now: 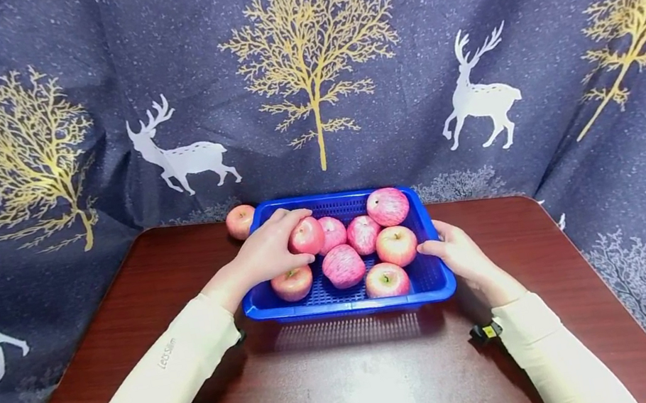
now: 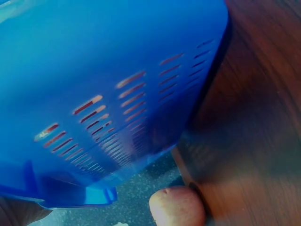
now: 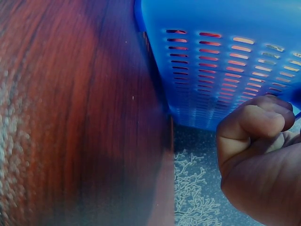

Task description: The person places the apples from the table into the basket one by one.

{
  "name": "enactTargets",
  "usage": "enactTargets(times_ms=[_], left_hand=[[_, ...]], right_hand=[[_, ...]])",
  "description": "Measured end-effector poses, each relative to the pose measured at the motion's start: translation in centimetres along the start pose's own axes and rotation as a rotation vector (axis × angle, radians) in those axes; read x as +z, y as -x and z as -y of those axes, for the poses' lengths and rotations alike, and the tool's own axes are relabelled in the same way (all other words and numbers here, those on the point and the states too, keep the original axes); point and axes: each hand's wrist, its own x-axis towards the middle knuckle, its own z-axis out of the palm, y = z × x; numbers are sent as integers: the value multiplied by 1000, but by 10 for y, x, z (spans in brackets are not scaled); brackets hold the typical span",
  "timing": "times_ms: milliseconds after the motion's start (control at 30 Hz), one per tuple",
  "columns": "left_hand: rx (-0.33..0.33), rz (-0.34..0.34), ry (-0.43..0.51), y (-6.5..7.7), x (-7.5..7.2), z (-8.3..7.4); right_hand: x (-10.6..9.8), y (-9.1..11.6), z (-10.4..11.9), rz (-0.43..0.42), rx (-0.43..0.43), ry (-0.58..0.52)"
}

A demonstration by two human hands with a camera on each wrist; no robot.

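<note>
My left hand (image 1: pixel 266 249) reaches over the left rim of a blue plastic basket (image 1: pixel 351 307) and grips a red apple (image 1: pixel 307 236) between thumb and fingers. Several more apples lie in the basket, among them a striped one (image 1: pixel 344 266) in the middle and a yellowish one (image 1: pixel 397 246) at the right. On the basket's right side, my right hand (image 1: pixel 465 254) holds the rim, thumb on top. Its curled fingers (image 3: pixel 256 123) show against the slotted wall in the right wrist view. Only a sliver of the left hand appears in the left wrist view, under the rim.
One apple (image 1: pixel 241 222) sits outside the basket, by its back left corner near the table's far edge. The brown wooden table (image 1: pixel 342 385) ends close behind the basket, where a dark blue cloth (image 1: pixel 350 132) printed with deer and trees hangs.
</note>
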Motion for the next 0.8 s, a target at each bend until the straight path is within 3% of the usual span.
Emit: enactTargets(times_ms=[300,800], left_hand=[[57,-14,12,2,6,-4],[72,-3,18,3,10,-6]], right_hand=[[0,-1,-1,-4,10,-1],[0,0,2,-12,21,19]])
